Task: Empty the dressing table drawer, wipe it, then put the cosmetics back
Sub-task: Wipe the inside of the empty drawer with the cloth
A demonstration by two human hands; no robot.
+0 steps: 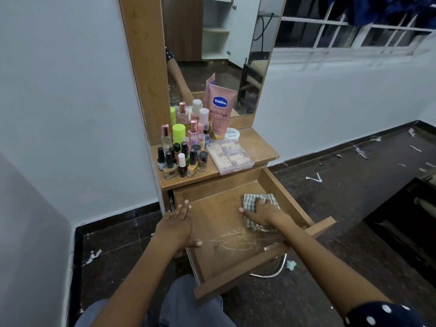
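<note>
The tall pink tube [220, 112] standing against the mirror [219, 55] reads "Vaseline" on a blue badge and "Gluta-Hya" below it; smaller print lower down is too fine to read. A round white jar [232, 134] beside its foot carries dark lettering that cannot be made out. A clear plastic case [230, 157] of small tubes lies on the wooden surface [259, 147], its front corner over the edge. To its left stands a tight cluster of nail polish bottles [182, 161], perfume bottles and a lime-green capped bottle [178, 134]; their labels are too small to read.

The drawer [221, 223] is pulled fully out below the surface and holds no cosmetics; pale scratch marks show on its wooden floor near the front. The right hand [264, 212] lies palm down on a checked cloth [253, 201] at the drawer's right side, fingers spread and pressing it flat. The left hand [178, 223] rests on the drawer's left wall, fingers straight and together, thumb hooked inside the wall, holding nothing.

The room has plain white walls, a dark stone floor [330, 197] littered with white scraps, and a barred window [354, 31] at upper right. A curved metal handle [273, 270] lies on the floor beneath the drawer front.
</note>
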